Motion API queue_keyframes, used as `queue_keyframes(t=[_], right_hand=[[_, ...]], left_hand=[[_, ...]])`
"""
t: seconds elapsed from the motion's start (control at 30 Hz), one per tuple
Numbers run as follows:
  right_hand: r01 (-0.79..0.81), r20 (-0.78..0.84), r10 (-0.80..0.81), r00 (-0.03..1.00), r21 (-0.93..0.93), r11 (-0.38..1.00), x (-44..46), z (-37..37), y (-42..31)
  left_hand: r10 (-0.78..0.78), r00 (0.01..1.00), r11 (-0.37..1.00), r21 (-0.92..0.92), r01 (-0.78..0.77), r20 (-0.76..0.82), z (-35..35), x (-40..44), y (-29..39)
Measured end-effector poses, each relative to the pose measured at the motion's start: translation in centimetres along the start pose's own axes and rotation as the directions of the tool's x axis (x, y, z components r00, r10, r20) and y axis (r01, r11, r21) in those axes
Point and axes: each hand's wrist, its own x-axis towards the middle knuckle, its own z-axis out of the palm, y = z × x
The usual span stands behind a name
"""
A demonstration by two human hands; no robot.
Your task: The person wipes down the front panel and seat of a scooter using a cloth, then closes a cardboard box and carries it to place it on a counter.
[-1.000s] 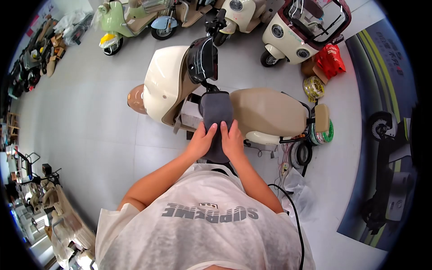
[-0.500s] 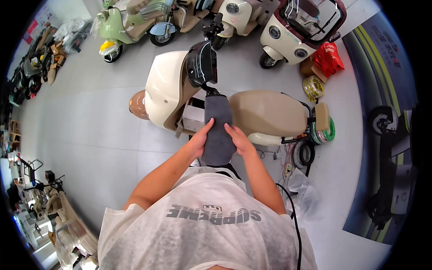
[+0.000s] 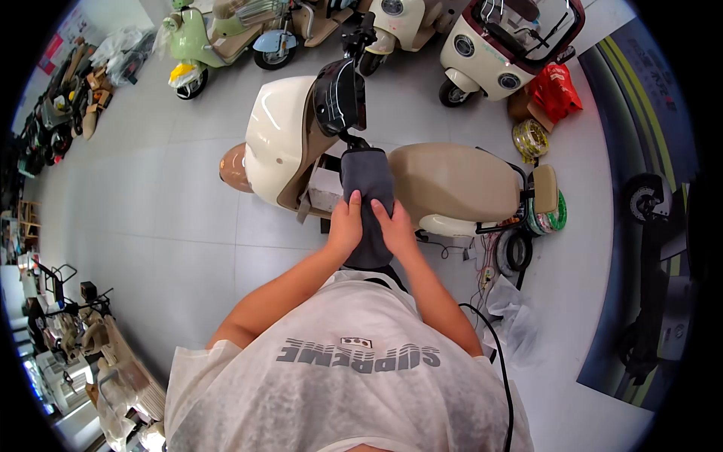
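A dark grey padded cover [image 3: 367, 172] lies over the near handlebar end of a cream scooter [image 3: 280, 128]. My left hand [image 3: 346, 224] grips its left side, with the thumb on top. On the right side my right hand [image 3: 395, 228] holds the same cover, thumb on top as well. Both thumbs are near the middle and most other fingers are hidden beneath. The scooter's black display housing [image 3: 337, 98] stands just beyond the cover, and its beige seat [image 3: 454, 183] is to the right of my hands.
Other scooters [image 3: 476, 56] stand along the back. Right of the seat are a yellow tape roll [image 3: 530, 140], a red bag [image 3: 556, 94] and black tires [image 3: 518, 250]. Cables and clear plastic [image 3: 512, 309] lie on the floor at the lower right.
Both hands stay on the cover; they have drawn closer together since the half-second-old frame, and the thumbs have shifted. The whole view has moved slightly.
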Motion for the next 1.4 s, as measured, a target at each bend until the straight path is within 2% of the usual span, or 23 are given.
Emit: queue_keyframes(t=[0.03,0.07,0.1,0.17,0.23,0.3,0.43,0.5,0.63,0.7,0.73,0.8,0.83,0.9,0.93,1.0,1.1,1.3,1.4], right_hand=[[0.01,-0.059,-0.021,0.998,-0.179,0.984,-0.9,0.1,-2.1],[0.008,-0.114,-0.051,0.992,-0.352,0.936,-1.4,0.1,-3.2],[0.007,-0.116,-0.051,0.992,-0.35,0.937,-1.5,0.2,-3.1],[0.047,-0.138,-0.11,0.984,-0.399,0.916,-1.5,0.2,-2.8],[0.066,-0.118,-0.114,0.986,-0.35,0.934,-1.1,0.0,-2.1],[0.08,-0.097,-0.114,0.989,-0.301,0.95,-1.0,-0.1,-1.7],[0.11,-0.085,-0.132,0.988,-0.227,0.968,-0.8,-0.3,-1.5],[0.111,-0.082,-0.132,0.988,-0.218,0.97,-0.8,-0.3,-1.6],[0.123,-0.068,-0.135,0.989,-0.153,0.98,-0.6,-0.4,-1.7],[0.135,-0.071,-0.147,0.987,-0.151,0.979,-0.6,-0.3,-1.7],[0.125,-0.083,-0.139,0.987,-0.158,0.979,-0.8,-0.2,-1.7],[0.116,-0.094,-0.133,0.987,-0.166,0.979,-1.0,-0.1,-1.9],[0.093,-0.091,-0.111,0.99,-0.181,0.979,-1.0,-0.1,-2.0],[0.076,-0.087,-0.094,0.992,-0.197,0.977,-1.0,-0.1,-2.1],[0.1,-0.096,-0.122,0.988,-0.204,0.974,-1.0,-0.1,-1.9],[0.13,-0.102,-0.155,0.983,-0.212,0.968,-1.0,0.1,-1.7],[0.099,-0.112,-0.139,0.984,-0.306,0.947,-1.2,0.2,-1.6],[0.125,-0.102,-0.165,0.981,-0.319,0.94,-1.0,0.1,-1.2],[0.09,-0.056,-0.11,0.992,-0.285,0.954,-0.8,-0.1,-1.0]], left_hand=[[0.001,1.0,1.0,0.0,-0.001,0.001,0.3,-0.1,-0.2],[0.085,0.994,0.996,0.002,-0.086,-0.062,0.7,0.0,-0.7],[0.168,0.978,0.986,0.008,-0.168,-0.123,1.0,0.2,-1.3],[0.123,0.988,0.991,-0.049,-0.128,-0.096,1.2,1.1,-2.6],[0.082,0.994,0.991,-0.101,-0.088,-0.066,0.7,1.3,-1.9],[-0.195,0.979,0.953,-0.223,0.204,0.062,0.1,1.1,-0.8],[-0.232,0.958,0.905,-0.323,0.276,0.168,-0.8,0.0,2.4],[-0.368,0.903,0.819,-0.383,0.429,0.223,-1.0,0.4,3.2],[-0.376,0.88,0.728,-0.495,0.474,0.291,-1.1,0.9,2.9],[-0.265,0.93,0.865,-0.363,0.346,0.254,-1.1,1.6,1.1],[-0.264,0.931,0.866,-0.364,0.344,0.254,-0.8,1.8,0.5],[-0.033,0.997,0.992,-0.121,0.025,-0.067,-0.3,2.0,-0.1],[-0.031,0.997,0.992,-0.122,0.023,-0.068,-0.3,2.4,0.1],[0.246,0.962,0.969,0.056,-0.241,-0.117,-0.6,4.0,0.9],[0.25,0.961,0.968,0.054,-0.245,-0.119,-0.8,4.7,1.4],[0.277,0.958,0.95,0.172,-0.263,-0.068,-0.9,6.0,2.4],[0.269,0.96,0.934,0.261,-0.242,-0.072,-0.7,7.1,3.4],[0.337,0.934,0.915,0.274,-0.295,-0.118,-0.4,7.1,3.0],[0.355,0.926,0.912,0.263,-0.315,-0.124,-0.4,6.7,3.1]])
